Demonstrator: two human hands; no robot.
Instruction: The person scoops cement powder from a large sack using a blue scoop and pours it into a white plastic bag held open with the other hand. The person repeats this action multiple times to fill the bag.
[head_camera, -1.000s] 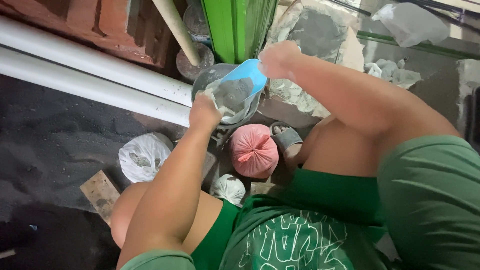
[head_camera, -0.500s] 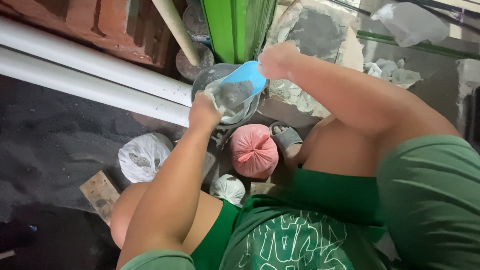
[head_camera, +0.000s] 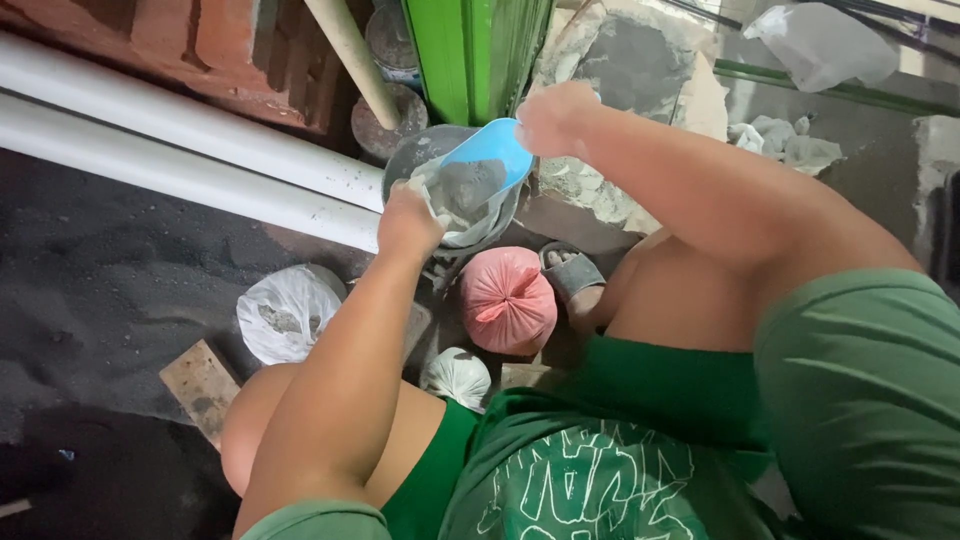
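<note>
Over the dark gritty floor (head_camera: 90, 300), between the white pipes (head_camera: 200, 150) and the green post (head_camera: 480, 50), the person crouches and works above a grey bucket (head_camera: 420, 150). Right hand (head_camera: 555, 118) is closed round the handle of a blue scoop (head_camera: 490, 160), tilted down into a clear plastic bag (head_camera: 465, 205). Left hand (head_camera: 408, 222) pinches the bag's rim, holding the mouth open against the scoop lip. Grey powder sits in the scoop and the bag, both over the bucket.

To do it well: keep the scoop lip inside the bag mouth, tip slowly, keep the rim taut, stay over the bucket so spill lands there. The bag will sag as it fills, so the left hand needs a firm pinch.

Nearby: tied pink bag (head_camera: 508, 300), two tied white bags (head_camera: 285, 312) (head_camera: 458, 375), a wooden block (head_camera: 200, 385).

Versus half a second ago: near identical. Scoop looks slightly more tipped, hands at the same spot.
</note>
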